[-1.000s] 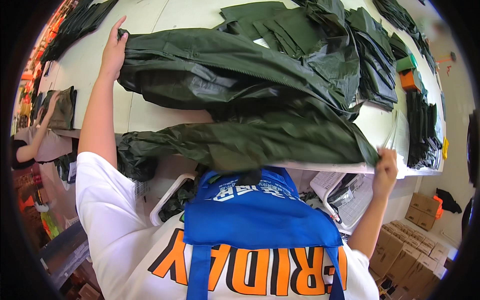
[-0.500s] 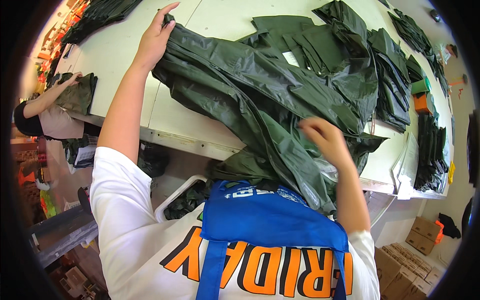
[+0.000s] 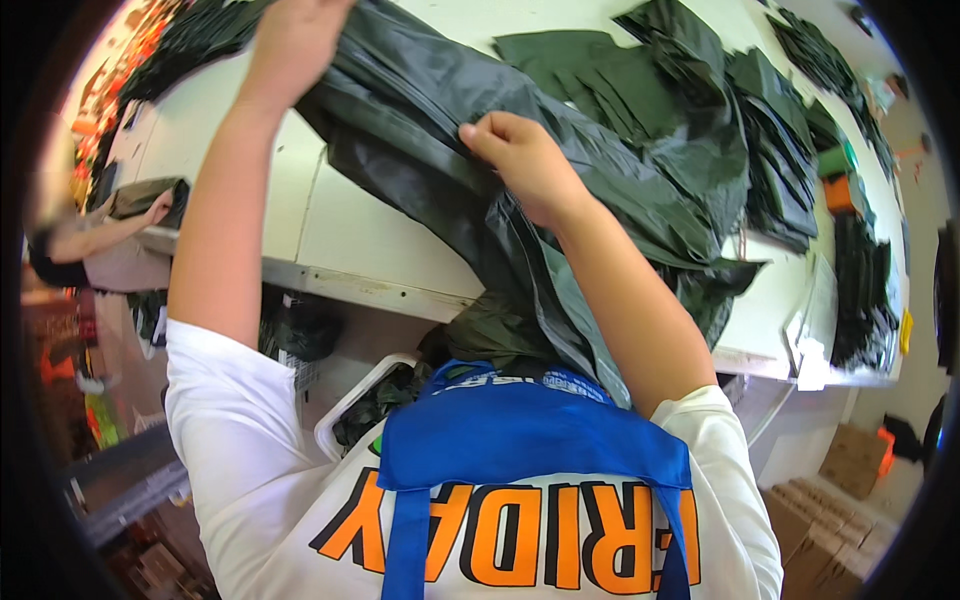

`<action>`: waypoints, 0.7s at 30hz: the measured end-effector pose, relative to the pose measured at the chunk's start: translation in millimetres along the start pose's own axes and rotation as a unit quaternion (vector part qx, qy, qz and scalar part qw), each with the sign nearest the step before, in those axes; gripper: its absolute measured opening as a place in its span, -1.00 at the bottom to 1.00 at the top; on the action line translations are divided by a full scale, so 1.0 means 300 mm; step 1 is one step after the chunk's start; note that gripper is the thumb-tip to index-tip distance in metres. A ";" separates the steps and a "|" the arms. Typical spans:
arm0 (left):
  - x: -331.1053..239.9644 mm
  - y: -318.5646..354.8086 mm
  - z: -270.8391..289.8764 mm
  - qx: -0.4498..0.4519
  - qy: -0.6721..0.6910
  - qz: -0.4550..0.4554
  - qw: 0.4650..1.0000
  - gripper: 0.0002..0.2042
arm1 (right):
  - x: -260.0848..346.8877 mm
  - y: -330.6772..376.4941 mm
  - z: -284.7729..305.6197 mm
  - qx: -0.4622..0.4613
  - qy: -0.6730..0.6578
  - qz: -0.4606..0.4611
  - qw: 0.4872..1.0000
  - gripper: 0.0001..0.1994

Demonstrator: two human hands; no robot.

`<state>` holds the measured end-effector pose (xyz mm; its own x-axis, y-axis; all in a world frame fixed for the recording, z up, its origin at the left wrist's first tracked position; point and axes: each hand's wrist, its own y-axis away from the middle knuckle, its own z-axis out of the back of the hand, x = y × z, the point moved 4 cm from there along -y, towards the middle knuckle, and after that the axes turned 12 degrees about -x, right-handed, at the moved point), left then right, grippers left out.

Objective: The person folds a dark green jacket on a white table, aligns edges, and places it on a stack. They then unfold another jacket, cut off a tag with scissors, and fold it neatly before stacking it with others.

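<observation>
A dark green, shiny rain jacket stretches across the table edge and down to my lap. My left hand grips its far left end at the top of the view, its fingertips partly cut off. Closed in a pinch, my right hand is on the jacket's front, along the zipper line; whether it holds the zipper pull is hidden. Below that hand the zipper edges lie apart. More dark green fabric lies flat behind the jacket.
The white table carries stacks of folded dark garments at right, near a green roll and an orange box. A white-rimmed bin stands below. Another person's arm handles fabric at left. Cardboard boxes sit lower right.
My right hand has moved up and left along the zipper, toward my left hand. My left hand has shifted slightly up and left, drawing the jacket tighter.
</observation>
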<state>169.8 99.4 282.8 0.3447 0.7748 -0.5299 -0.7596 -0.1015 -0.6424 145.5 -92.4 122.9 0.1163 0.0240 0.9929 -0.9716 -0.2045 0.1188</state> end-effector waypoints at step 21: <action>0.908 0.394 -0.028 0.368 -0.511 0.170 0.758 -0.39 | -0.266 0.630 0.738 -0.152 0.430 0.003 0.890 -0.55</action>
<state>178.6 293.3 58.0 -0.2611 0.8993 0.3508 -0.9407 -0.3186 0.1167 -1.9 -349.6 66.1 0.0368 0.7907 0.6111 -0.9978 0.0633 -0.0219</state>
